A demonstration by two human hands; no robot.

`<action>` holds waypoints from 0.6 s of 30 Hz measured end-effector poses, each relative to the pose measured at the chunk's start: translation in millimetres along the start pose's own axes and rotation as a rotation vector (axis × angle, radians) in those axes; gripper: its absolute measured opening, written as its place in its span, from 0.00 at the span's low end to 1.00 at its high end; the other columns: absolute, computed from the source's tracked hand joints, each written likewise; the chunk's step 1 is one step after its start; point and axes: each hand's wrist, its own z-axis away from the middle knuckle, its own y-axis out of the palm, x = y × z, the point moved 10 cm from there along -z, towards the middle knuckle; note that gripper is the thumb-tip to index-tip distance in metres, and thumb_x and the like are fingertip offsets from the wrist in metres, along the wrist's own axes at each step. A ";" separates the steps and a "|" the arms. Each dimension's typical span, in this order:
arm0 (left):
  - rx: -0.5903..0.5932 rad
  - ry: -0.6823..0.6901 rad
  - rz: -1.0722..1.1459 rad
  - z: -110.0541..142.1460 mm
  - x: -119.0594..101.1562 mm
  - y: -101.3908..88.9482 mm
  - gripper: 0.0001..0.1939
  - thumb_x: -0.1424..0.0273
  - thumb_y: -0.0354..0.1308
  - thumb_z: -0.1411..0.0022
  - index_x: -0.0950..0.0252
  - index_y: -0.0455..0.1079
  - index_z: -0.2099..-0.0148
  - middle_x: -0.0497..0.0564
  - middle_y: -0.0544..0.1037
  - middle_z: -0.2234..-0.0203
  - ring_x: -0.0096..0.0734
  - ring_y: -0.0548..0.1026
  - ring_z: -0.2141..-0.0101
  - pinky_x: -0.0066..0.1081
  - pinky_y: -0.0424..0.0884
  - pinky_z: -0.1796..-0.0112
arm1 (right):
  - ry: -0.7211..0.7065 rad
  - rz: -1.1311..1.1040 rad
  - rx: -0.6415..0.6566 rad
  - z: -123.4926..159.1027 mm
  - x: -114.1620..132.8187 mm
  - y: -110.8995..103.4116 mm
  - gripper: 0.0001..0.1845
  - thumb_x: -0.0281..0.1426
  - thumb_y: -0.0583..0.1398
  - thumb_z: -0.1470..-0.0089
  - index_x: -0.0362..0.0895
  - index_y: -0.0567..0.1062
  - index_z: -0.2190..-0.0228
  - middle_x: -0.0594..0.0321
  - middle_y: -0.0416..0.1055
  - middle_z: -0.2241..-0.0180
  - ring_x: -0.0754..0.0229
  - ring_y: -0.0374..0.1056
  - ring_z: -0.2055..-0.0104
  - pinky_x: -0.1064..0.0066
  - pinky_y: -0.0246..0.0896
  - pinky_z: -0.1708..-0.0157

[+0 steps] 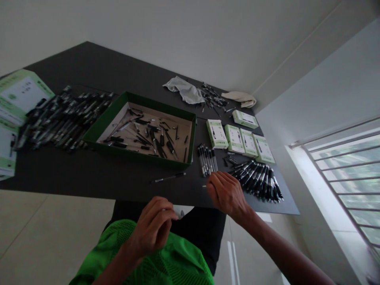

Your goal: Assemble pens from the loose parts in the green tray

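Note:
My right hand point(227, 194) is closed at the table's front edge, just below a short row of clear pens point(207, 160). A small pale tip shows at its fingers; the rest of whatever it belongs to is hidden. Lower and to the left, my left hand point(157, 223) hovers over my lap with its fingers curled together. What it holds, if anything, does not show. A single pen point(168, 177) lies on the table between the hands and a green box point(142, 156), which holds loose pen parts, black caps and thin refills.
A large heap of pens point(63, 120) lies left, beside green-and-white cartons point(23, 95). To the right are several small pen boxes point(234, 138) and a fanned pile of black pens point(261, 180). Farther back lie a grey cloth point(185, 90), more pen parts point(214, 97) and a beige cloth point(240, 97).

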 end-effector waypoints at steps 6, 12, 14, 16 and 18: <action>0.036 -0.060 0.058 -0.9 4.8 7.8 0.14 0.86 0.53 0.34 0.64 0.69 0.54 0.53 0.76 0.67 0.32 0.74 0.66 0.30 0.74 0.64 | 0.026 -0.321 -0.017 -6.1 15.6 -17.0 0.11 0.30 0.51 0.28 0.47 0.69 0.65 0.64 0.72 0.72 0.60 0.66 0.72 0.65 0.61 0.65; 0.069 -0.134 0.030 2.0 16.9 7.8 0.15 0.86 0.51 0.34 0.63 0.70 0.52 0.52 0.76 0.65 0.32 0.75 0.64 0.29 0.75 0.63 | 0.174 -0.370 0.079 1.8 -1.0 9.0 0.05 0.33 0.61 0.31 0.46 0.77 0.61 0.62 0.76 0.71 0.59 0.72 0.69 0.68 0.67 0.68; 0.084 -0.142 0.023 2.5 19.5 7.6 0.15 0.86 0.51 0.33 0.64 0.69 0.51 0.52 0.76 0.65 0.31 0.75 0.64 0.28 0.75 0.62 | 0.159 -0.327 0.099 7.1 -0.7 24.0 0.09 0.33 0.60 0.31 0.45 0.77 0.65 0.64 0.73 0.75 0.60 0.69 0.73 0.69 0.63 0.71; 0.096 -0.151 0.017 2.6 21.2 7.8 0.15 0.86 0.51 0.33 0.64 0.69 0.51 0.52 0.76 0.65 0.31 0.75 0.63 0.28 0.75 0.61 | 0.134 -0.295 0.116 12.3 2.2 38.4 0.11 0.32 0.59 0.30 0.45 0.75 0.68 0.65 0.71 0.77 0.61 0.67 0.74 0.69 0.61 0.72; 0.105 -0.158 0.017 2.9 22.0 8.3 0.16 0.86 0.50 0.34 0.64 0.69 0.51 0.52 0.76 0.65 0.31 0.75 0.63 0.28 0.75 0.61 | 0.137 -0.273 0.111 16.7 3.0 46.3 0.11 0.31 0.60 0.31 0.46 0.73 0.68 0.66 0.70 0.77 0.61 0.66 0.75 0.69 0.61 0.70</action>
